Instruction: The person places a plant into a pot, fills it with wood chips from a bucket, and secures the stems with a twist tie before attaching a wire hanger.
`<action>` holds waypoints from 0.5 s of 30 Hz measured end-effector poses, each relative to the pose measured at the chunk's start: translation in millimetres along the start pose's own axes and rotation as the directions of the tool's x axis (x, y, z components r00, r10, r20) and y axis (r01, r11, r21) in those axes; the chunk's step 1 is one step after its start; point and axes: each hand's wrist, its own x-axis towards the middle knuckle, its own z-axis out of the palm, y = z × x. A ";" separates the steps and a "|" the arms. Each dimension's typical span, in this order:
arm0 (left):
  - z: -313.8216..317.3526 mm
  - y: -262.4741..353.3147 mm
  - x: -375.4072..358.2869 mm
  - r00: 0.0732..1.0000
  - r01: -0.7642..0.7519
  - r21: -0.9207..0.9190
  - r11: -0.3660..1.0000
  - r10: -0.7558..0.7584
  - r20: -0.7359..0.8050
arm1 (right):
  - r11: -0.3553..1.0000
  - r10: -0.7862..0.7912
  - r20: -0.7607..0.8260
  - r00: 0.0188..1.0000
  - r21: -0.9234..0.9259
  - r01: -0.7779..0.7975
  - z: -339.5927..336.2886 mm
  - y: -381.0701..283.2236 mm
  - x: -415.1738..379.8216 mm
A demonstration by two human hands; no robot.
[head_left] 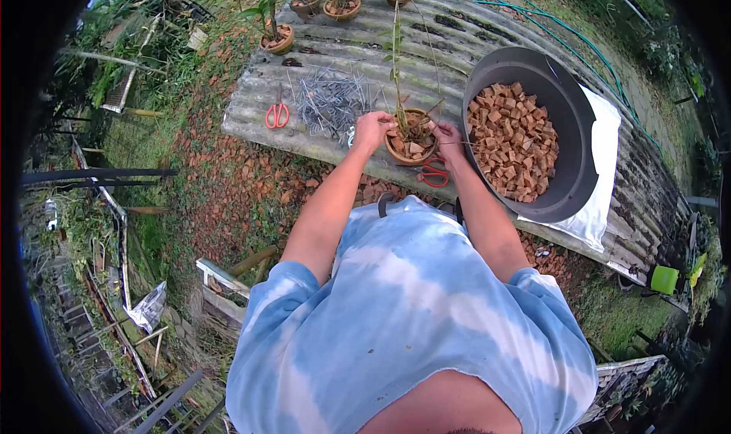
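Observation:
A small clay pot (pixel 409 160) filled with brown chunks stands near the front edge of the corrugated sheet, and a tall thin plant (pixel 396 61) rises from it. My left hand (pixel 373 131) is closed at the pot's left rim, fingertips by the stem base; what they pinch is too small to make out. At the right rim, my right hand (pixel 449 140) has its fingers closed around what looks like a thin wire (pixel 470 142) sticking out to the right. Red-handled scissors (pixel 434 175) lie just below the pot. Left of my hands is a pile of metal wires (pixel 333 103).
A large dark tub (pixel 575 156) of brown chunks (pixel 514 141) stands right, over a white sack (pixel 604 160). Other red-handled scissors (pixel 277 115) lie left. Several potted plants (pixel 343 6) stand at the back of the corrugated sheet (pixel 251 103), with a green hose (pixel 525 11) beyond.

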 end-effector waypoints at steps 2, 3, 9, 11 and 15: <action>-0.1 -2.0 -0.4 0.998 -0.057 0.076 0.996 0.059 -0.032 | 1.000 0.008 0.016 1.000 -0.004 -0.008 2.0 -5.1 -1.5; 1.8 -5.6 -1.4 0.994 -0.095 0.102 0.990 0.100 -0.046 | 0.999 -0.006 0.025 1.000 0.033 0.005 1.4 -1.5 0.5; 4.1 -9.9 -5.9 0.983 -0.171 0.083 0.982 0.175 -0.046 | 0.993 -0.111 0.023 0.994 -0.048 0.112 -1.4 -0.5 -7.4; 4.0 -8.8 -11.2 0.981 -0.181 0.027 0.983 0.182 -0.062 | 0.978 -0.203 0.004 0.979 -0.056 0.203 -0.7 -1.7 -12.6; 2.5 -0.7 -22.7 0.977 -0.197 -0.024 0.980 0.194 -0.092 | 0.984 -0.177 0.036 0.984 0.016 0.176 -8.3 1.6 -19.9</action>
